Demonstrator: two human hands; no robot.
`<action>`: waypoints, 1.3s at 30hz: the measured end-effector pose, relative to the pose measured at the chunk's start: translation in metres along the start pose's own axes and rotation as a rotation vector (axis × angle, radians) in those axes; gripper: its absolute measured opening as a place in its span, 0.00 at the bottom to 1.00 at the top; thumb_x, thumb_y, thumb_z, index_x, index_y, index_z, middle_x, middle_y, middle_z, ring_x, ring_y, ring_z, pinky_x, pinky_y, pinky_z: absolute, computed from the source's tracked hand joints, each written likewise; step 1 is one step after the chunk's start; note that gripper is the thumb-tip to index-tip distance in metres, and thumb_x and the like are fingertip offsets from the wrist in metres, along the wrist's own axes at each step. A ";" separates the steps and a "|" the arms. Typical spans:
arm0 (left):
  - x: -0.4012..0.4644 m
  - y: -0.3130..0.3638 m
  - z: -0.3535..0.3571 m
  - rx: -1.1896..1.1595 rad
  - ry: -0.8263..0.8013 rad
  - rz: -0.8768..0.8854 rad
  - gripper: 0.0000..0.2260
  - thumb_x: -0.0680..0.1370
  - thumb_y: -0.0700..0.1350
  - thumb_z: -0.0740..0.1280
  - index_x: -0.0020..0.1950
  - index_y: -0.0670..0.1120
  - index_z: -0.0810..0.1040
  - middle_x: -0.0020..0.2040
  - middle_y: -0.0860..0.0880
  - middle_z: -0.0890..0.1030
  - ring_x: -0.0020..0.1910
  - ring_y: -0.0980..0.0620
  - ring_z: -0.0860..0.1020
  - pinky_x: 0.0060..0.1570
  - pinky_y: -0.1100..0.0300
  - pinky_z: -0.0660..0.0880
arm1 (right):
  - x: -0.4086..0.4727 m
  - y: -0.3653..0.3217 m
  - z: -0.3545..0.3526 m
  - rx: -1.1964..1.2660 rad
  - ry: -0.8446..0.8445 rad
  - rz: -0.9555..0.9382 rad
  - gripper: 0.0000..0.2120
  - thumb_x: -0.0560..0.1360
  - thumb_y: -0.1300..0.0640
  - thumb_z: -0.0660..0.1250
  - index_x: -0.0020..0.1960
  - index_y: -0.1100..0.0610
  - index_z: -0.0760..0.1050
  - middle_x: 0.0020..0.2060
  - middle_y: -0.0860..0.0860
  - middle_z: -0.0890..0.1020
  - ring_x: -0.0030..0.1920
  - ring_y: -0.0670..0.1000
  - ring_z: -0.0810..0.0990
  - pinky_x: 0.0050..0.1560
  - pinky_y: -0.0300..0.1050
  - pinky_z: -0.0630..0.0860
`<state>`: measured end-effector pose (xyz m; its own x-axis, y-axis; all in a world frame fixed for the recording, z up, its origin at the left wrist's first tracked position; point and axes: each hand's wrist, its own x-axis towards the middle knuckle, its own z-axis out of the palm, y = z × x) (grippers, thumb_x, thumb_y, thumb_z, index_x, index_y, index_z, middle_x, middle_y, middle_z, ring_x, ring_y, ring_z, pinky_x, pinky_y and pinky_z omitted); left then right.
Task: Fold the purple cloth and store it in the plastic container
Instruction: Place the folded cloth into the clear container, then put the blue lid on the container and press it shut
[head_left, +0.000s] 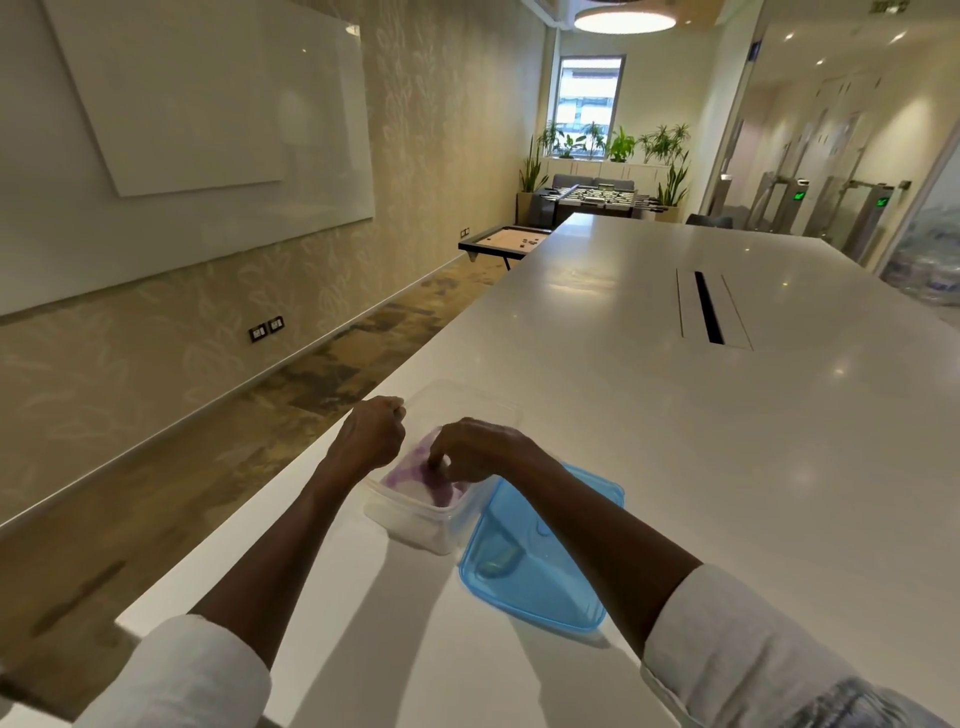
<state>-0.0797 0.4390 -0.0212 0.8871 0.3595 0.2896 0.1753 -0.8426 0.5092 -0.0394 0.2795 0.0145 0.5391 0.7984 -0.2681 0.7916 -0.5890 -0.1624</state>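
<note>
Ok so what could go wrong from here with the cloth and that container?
The plastic container sits close to the table edge, so pressing the purple cloth down with the right hand could nudge it off. The blue lid leans against the container and may slide when lifted.

Both hands crowd the plastic container (410, 512): the right hand (475, 449) fills its opening, the left hand (371, 434) blocks its left rim. The blue lid (540, 561) lies against its right side. Beyond, the desk (675, 415) is open.
</note>
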 end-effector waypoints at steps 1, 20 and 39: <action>0.000 0.001 -0.001 -0.002 -0.004 0.000 0.11 0.79 0.38 0.59 0.50 0.35 0.80 0.51 0.37 0.83 0.48 0.37 0.80 0.47 0.48 0.77 | -0.001 0.000 -0.001 0.006 0.000 -0.010 0.15 0.78 0.56 0.65 0.63 0.59 0.78 0.57 0.56 0.82 0.56 0.56 0.79 0.57 0.46 0.74; -0.020 0.079 -0.018 -0.041 0.162 0.065 0.19 0.79 0.46 0.63 0.67 0.37 0.71 0.64 0.36 0.77 0.65 0.37 0.73 0.65 0.48 0.68 | -0.101 0.062 0.001 0.404 1.003 0.187 0.08 0.70 0.65 0.66 0.43 0.60 0.83 0.40 0.53 0.87 0.41 0.53 0.83 0.46 0.46 0.79; -0.091 0.169 0.061 -0.153 -0.220 0.143 0.12 0.81 0.43 0.57 0.52 0.39 0.79 0.52 0.39 0.82 0.54 0.40 0.79 0.57 0.49 0.73 | -0.170 0.095 0.096 0.452 0.503 0.697 0.15 0.69 0.45 0.70 0.43 0.54 0.70 0.39 0.51 0.76 0.43 0.55 0.78 0.39 0.44 0.71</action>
<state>-0.1047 0.2400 -0.0106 0.9723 0.1320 0.1930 -0.0096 -0.8023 0.5968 -0.0839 0.0758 -0.0466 0.9884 0.1505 -0.0220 0.1196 -0.8583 -0.4990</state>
